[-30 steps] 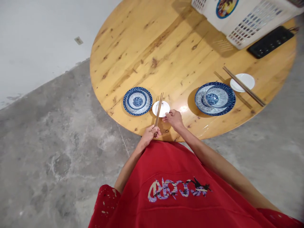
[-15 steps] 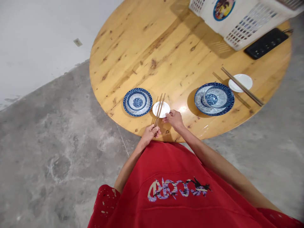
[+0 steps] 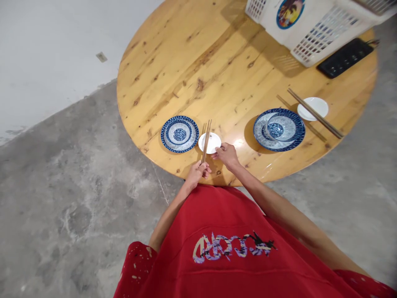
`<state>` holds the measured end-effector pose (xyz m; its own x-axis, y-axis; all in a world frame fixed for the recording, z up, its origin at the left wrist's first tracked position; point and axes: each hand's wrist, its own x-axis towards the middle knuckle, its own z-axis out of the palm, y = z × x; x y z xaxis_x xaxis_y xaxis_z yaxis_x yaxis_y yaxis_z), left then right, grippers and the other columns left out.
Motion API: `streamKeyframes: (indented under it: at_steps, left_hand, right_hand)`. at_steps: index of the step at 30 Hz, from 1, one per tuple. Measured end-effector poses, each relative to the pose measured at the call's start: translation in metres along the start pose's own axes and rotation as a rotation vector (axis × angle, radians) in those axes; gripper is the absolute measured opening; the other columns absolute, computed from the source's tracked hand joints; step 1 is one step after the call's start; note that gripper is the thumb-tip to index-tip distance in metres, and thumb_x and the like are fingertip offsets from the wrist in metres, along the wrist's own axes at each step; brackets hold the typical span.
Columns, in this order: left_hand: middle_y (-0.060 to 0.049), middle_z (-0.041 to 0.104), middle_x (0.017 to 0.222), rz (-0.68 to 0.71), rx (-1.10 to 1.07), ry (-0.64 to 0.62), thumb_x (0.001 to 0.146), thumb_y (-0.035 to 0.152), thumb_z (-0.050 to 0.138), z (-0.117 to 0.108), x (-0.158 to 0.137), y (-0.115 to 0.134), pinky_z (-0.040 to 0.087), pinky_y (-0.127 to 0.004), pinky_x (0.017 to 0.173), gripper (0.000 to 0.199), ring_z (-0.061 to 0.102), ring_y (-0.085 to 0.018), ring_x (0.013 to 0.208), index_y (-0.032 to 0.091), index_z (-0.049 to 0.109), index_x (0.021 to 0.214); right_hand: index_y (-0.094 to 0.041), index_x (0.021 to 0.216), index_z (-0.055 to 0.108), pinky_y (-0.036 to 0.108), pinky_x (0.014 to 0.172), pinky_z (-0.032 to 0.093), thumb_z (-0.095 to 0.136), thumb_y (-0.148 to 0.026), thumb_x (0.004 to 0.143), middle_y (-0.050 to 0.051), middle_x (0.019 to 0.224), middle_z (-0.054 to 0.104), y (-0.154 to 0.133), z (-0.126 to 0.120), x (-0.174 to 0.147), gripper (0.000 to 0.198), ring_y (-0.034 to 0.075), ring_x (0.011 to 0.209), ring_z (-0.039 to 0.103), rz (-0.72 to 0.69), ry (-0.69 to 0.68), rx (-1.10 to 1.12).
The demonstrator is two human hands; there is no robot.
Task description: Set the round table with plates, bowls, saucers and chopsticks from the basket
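My left hand (image 3: 197, 172) is closed around the lower ends of a pair of wooden chopsticks (image 3: 206, 142). Their tips point away from me, over a small white dish (image 3: 214, 143) close to the table's near edge. At that dish's right rim, my right hand (image 3: 227, 157) pinches the edge between thumb and fingers. Left of the dish sits a blue-and-white patterned plate (image 3: 164, 142), with a smaller round piece of matching pattern in its middle. Farther right, a patterned bowl (image 3: 288, 124) stands on another blue-rimmed plate (image 3: 300, 140).
A second white dish (image 3: 321, 108) with another pair of chopsticks (image 3: 326, 123) across it lies near the right edge of the round wooden table (image 3: 186, 74). A white plastic basket (image 3: 300, 37) and a black power strip (image 3: 345, 58) occupy the far right.
The chopsticks in my left hand have come closer together and swung slightly left, more upright in the view. My right hand stays at the dish's rim.
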<state>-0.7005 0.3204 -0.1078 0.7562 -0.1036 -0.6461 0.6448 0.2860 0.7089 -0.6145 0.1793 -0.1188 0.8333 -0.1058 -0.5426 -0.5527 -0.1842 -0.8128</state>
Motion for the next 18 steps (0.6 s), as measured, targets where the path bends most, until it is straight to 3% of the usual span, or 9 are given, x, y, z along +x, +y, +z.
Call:
streamKeyframes:
  at_steps: [10,14,18]
  left_hand:
    - [-0.002,0.067,0.074,0.014,-0.024,-0.01,0.09,0.048,0.065,-0.002,0.004,-0.006,0.043,-0.02,0.05,0.033,0.055,-0.008,0.05,0.016,0.057,0.091]
    - [-0.004,0.069,0.076,-0.006,-0.03,-0.009,0.093,0.048,0.059,-0.001,0.002,-0.004,0.046,-0.021,0.052,0.032,0.058,-0.009,0.053,0.016,0.057,0.09]
    - [-0.004,0.069,0.076,-0.031,-0.039,0.008,0.095,0.045,0.056,0.0,0.001,0.0,0.046,-0.021,0.052,0.03,0.058,-0.009,0.053,0.016,0.058,0.089]
  right_hand:
    - [-0.021,0.086,0.059,0.039,0.061,0.061,0.056,-0.026,0.085,0.005,0.068,0.07,-0.002,-0.014,0.001,0.006,0.025,0.059,0.07,-0.023,0.022,-0.056]
    - [-0.017,0.101,0.066,0.047,0.084,0.059,0.054,-0.028,0.083,0.008,0.079,0.073,-0.013,-0.027,0.017,0.024,0.028,0.077,0.072,-0.238,0.139,-0.341]
    - [-0.014,0.122,0.066,0.046,0.098,0.053,0.051,-0.028,0.082,0.015,0.114,0.073,-0.032,-0.028,0.048,0.045,0.028,0.1,0.069,-0.454,0.126,-0.461]
